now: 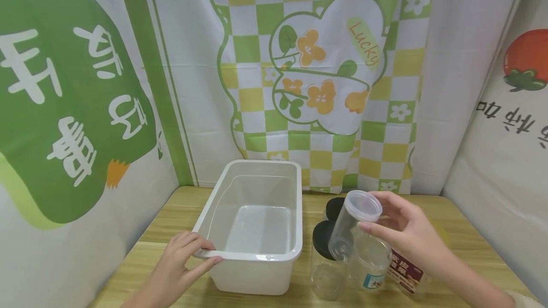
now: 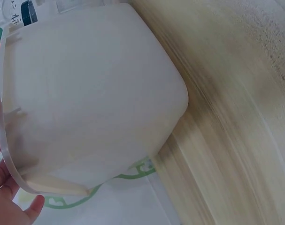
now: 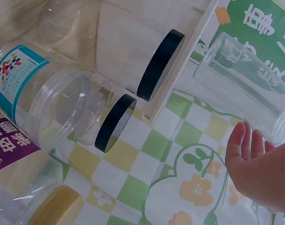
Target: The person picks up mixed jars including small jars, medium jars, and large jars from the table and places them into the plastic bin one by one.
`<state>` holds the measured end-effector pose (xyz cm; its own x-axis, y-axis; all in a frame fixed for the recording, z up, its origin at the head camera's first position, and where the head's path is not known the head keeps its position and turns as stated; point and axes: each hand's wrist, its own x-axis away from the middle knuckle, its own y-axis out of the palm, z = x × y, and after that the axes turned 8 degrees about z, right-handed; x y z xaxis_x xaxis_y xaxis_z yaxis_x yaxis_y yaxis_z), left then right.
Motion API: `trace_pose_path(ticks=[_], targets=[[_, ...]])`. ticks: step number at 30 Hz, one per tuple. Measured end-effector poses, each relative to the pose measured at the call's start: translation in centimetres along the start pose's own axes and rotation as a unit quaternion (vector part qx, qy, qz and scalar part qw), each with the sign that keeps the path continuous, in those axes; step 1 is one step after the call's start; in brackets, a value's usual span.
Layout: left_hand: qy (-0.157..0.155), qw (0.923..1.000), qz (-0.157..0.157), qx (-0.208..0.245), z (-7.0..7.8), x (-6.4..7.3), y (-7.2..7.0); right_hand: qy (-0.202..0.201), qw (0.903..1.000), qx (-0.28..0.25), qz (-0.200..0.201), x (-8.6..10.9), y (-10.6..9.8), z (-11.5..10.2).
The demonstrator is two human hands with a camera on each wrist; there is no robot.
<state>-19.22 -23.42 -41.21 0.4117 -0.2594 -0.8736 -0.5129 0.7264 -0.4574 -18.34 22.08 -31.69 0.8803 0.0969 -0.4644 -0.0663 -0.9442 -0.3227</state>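
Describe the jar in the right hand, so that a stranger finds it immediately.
Find the white plastic bin; transparent jars stand on its right. There, in the grip of the right hand, is a tilted jar. Unlike neighbours with black lids or labels, it has a translucent lid and no visible label.

Head view: rear blk-lidded jar (image 1: 335,207) mostly hidden behind front blk-lidded jar (image 1: 327,270) & held clear jar (image 1: 347,229); R hand (image 1: 411,232) covers pt of purple-label jar (image 1: 406,272), its fine print too small to read. Tomato print (image 1: 528,58) cut by R edge. L wrist view: L hand (image 2: 11,201) cut at L edge. R wrist view: clear jar's top end cut at R edge, yellow lid (image 3: 57,208) at btm.
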Motion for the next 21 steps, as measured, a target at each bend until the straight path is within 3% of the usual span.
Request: trace_pose_path(ticks=[5, 21], targets=[[0.005, 0.9998, -0.011, -0.016, 0.1, -0.2, -0.3, 0.042, 0.999, -0.004, -0.017, -1.2, 0.5, -1.2], [0.018, 0.9995, -0.018, -0.019, 0.1, -0.6, -0.4, 0.06, 0.9978, 0.023, -0.017, -4.7, 2.3, -2.6]])
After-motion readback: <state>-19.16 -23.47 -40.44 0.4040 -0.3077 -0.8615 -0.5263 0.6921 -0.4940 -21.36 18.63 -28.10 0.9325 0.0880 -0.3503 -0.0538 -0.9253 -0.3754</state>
